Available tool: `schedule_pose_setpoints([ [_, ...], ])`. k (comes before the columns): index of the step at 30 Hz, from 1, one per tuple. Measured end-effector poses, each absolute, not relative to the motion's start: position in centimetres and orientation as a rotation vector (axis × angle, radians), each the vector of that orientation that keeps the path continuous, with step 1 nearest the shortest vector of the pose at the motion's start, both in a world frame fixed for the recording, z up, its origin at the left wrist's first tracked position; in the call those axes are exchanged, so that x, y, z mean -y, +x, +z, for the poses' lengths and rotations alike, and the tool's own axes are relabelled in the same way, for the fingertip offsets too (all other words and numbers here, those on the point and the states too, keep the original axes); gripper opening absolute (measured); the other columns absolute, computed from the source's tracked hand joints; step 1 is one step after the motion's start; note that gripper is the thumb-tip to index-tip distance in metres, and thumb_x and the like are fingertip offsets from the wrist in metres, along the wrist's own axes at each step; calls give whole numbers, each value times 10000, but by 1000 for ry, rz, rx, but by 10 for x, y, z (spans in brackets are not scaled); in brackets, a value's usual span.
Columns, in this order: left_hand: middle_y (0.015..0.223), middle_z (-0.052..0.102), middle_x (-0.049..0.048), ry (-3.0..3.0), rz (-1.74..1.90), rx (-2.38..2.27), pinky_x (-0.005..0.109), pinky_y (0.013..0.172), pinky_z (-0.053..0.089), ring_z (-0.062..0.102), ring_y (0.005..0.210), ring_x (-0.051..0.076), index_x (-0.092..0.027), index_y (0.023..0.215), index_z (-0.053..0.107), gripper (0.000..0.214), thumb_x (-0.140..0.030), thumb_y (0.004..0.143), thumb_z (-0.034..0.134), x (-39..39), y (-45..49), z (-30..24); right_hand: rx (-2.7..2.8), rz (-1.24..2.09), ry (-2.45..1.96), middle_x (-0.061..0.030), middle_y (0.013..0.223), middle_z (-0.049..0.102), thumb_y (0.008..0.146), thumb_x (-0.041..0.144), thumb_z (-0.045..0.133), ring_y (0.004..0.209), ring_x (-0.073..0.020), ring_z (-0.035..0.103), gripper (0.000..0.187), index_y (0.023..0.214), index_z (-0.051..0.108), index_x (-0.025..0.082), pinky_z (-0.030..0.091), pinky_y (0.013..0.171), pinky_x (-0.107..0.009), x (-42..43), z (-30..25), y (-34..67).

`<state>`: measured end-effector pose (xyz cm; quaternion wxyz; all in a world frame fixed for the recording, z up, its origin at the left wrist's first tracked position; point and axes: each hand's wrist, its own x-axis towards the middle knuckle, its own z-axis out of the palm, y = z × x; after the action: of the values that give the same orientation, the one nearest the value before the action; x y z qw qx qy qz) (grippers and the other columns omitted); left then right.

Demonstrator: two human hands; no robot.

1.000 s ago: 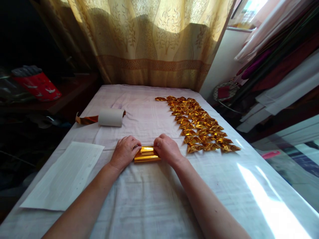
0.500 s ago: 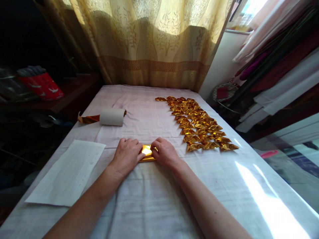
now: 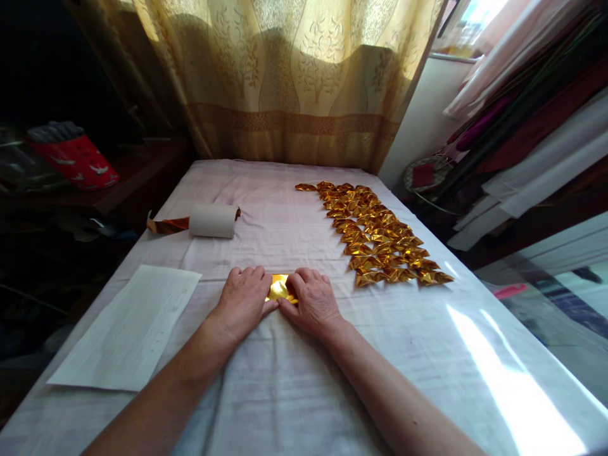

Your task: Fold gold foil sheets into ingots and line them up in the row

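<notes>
A shiny gold foil paper point(image 3: 279, 287) lies on the cloth-covered surface between my hands, folded into a small flat strip. My left hand point(image 3: 243, 293) grips its left end, fingers curled over the far side and thumb along the near edge. At the right end my right hand point(image 3: 311, 297) holds it too, its thumb reaching inward close to the left thumb. Both ends of the foil are hidden under my fingers. To the right, several folded gold foil pieces point(image 3: 377, 234), pointed at both ends, lie in close rows.
A grey cardboard tube point(image 3: 212, 221) with copper-coloured foil in it lies at the back left. Nearer is a white sheet of paper point(image 3: 128, 329). A red container point(image 3: 78, 158) stands on a dark shelf at the left. Curtains point(image 3: 294, 82) hang behind the surface; clothes point(image 3: 536, 126) hang at the right.
My right hand has shifted and its thumb has come down to the foil's near edge, close to the left thumb. The left hand has barely moved.
</notes>
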<state>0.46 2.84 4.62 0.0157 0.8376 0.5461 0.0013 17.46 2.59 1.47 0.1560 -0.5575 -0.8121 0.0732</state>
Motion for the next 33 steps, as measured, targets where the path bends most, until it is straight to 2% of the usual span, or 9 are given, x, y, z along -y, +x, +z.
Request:
schedule_pose_setpoints([
  [7,1100,646,104,2595,-160,-1726,443,877,359,585,1027,304,-161,1080,628,338,-430,880,673,-26,9,55,2334,321,-1458,-71,1234,624,886,356,650,1112,-247,541,255,1117,661,249,366,915,-388,-20,9,197],
  [13,1126,650,97,2594,-198,-1737,436,904,349,582,1051,289,-173,1103,624,345,-431,879,677,-25,9,55,2376,330,-1405,-49,1408,575,964,269,512,1341,-272,432,330,1269,636,294,329,1067,-460,-16,1,216],
  [18,1109,655,104,2612,-153,-1746,433,883,354,588,1034,294,-163,1099,633,369,-452,874,678,-25,11,51,2393,339,-1401,-46,1436,558,980,263,476,1367,-273,419,350,1291,631,301,330,1085,-474,-16,2,217],
  [22,1046,654,145,2548,-79,-1934,462,879,344,590,984,315,-122,1053,649,492,-582,892,585,-21,26,44,2383,344,-1430,-33,1438,558,986,288,481,1368,-281,422,342,1290,635,301,328,1092,-481,-15,3,215],
  [26,1041,643,179,2530,-69,-2037,479,894,324,568,979,329,-102,1081,649,610,-663,855,569,-17,41,38,2372,337,-1439,-35,1429,567,977,300,505,1357,-286,436,331,1275,648,303,329,1094,-488,-15,3,214],
  [33,1118,635,164,2484,-77,-1964,478,891,351,563,1050,336,-119,1120,630,496,-545,865,627,-15,29,44,2379,333,-1441,-33,1439,559,965,276,519,1362,-285,432,340,1280,645,306,332,1088,-478,-15,3,215],
])
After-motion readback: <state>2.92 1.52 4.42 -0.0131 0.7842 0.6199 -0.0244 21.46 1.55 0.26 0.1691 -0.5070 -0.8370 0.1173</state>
